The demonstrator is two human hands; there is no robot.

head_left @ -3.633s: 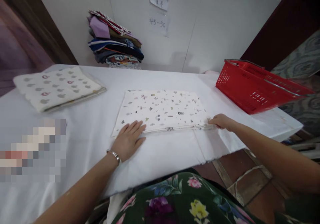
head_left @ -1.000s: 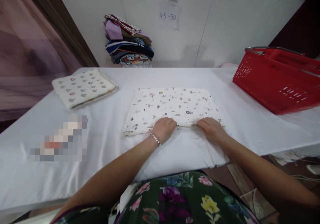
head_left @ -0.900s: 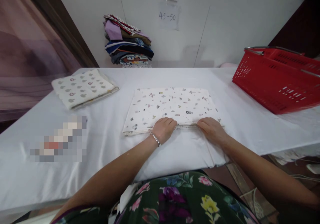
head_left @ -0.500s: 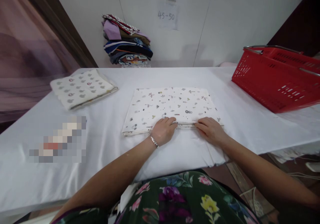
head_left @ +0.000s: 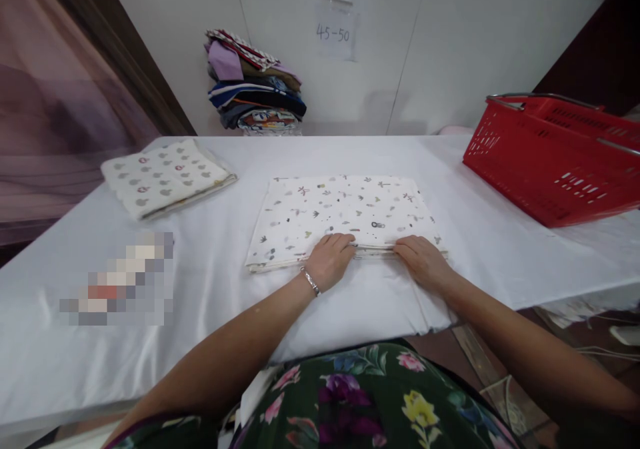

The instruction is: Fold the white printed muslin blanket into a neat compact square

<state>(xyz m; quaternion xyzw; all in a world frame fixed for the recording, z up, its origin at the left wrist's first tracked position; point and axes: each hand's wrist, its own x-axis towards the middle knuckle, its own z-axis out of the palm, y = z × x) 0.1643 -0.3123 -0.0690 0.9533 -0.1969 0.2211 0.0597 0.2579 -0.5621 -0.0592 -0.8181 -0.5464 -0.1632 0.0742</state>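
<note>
The folded cloth [head_left: 345,209] lies mid-frame on the worktop [head_left: 225,289]. Left hand [head_left: 327,262] and right hand [head_left: 425,262] keep fingers together over its lower edge; any pinch is hidden. Level, even pressure should suit the layers.

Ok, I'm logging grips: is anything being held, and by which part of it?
The left hand and right hand both touch the middle folded cloth at its near edge; whether they grip it cannot be told.

White middle cloth [head_left: 345,209] with little pictures
The basket [head_left: 535,169] is red, the tablecloth [head_left: 215,262] white, and the green shirt [head_left: 400,369] has flowers.
</note>
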